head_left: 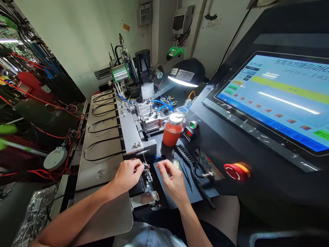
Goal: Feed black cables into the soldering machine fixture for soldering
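Note:
My left hand (127,175) reaches over a small metal crimping fixture (147,175), its fingertips pinching a thin wire end with tiny coloured leads (146,167). My right hand (172,180) hovers just to the right, above a dark blue work mat (180,192). Its thumb and forefinger nearly meet, and I cannot tell whether they hold anything tiny. A pair of metal tweezers (185,173) lies on the mat beyond my right fingers. Looped black cables (102,151) lie on a long metal tray (99,175) to the left of my left hand.
Behind the fixture stands a pneumatic machine (146,113) with blue air tubes. Nearby are an orange-filled jar (172,132), a lit lamp (187,73), a red emergency stop button (235,171) and a large touchscreen (269,103). Red wiring (48,173) and a bag of wires (34,216) lie left.

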`<action>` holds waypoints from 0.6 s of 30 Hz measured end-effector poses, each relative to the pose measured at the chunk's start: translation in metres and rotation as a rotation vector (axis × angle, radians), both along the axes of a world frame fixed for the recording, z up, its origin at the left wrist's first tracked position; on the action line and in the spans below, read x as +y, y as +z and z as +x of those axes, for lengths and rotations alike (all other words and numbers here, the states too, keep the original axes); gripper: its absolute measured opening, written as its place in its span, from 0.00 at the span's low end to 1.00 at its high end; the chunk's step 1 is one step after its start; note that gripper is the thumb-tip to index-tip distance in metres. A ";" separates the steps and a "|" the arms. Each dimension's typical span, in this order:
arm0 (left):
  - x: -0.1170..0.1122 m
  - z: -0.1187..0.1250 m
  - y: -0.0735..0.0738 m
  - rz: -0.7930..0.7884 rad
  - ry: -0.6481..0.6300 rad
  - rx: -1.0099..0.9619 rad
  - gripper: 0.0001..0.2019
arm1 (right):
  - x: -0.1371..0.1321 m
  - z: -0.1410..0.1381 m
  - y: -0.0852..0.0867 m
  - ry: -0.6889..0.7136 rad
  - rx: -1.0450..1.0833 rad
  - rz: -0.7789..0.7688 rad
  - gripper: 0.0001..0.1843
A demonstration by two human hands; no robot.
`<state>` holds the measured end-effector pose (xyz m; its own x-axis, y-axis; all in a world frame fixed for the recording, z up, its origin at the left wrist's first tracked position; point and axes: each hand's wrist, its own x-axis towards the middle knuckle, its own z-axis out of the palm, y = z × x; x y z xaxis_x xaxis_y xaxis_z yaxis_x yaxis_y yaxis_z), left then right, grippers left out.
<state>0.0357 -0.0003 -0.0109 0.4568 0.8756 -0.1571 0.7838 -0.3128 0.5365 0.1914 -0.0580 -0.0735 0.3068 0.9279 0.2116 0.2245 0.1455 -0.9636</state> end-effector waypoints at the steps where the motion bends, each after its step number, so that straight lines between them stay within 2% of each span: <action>1: 0.000 0.000 0.000 0.005 0.002 0.000 0.11 | 0.005 -0.002 -0.003 0.040 -0.008 -0.006 0.16; 4: 0.000 0.001 -0.001 0.008 0.003 0.003 0.11 | 0.016 -0.008 -0.010 0.117 -0.032 -0.012 0.18; 7: 0.000 0.001 -0.001 0.009 0.001 0.010 0.11 | 0.020 -0.012 -0.011 0.106 -0.029 0.016 0.18; 11: 0.000 0.000 0.000 0.007 -0.002 -0.005 0.12 | 0.013 -0.012 -0.005 0.036 -0.076 0.124 0.13; 18: 0.000 -0.003 0.001 -0.022 -0.008 -0.024 0.13 | 0.005 -0.013 0.000 0.061 -0.075 0.213 0.11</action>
<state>0.0327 -0.0005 -0.0103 0.4675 0.8684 -0.1651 0.7681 -0.3066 0.5621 0.1788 -0.0535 -0.0737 0.2280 0.8760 0.4250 0.2792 0.3594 -0.8905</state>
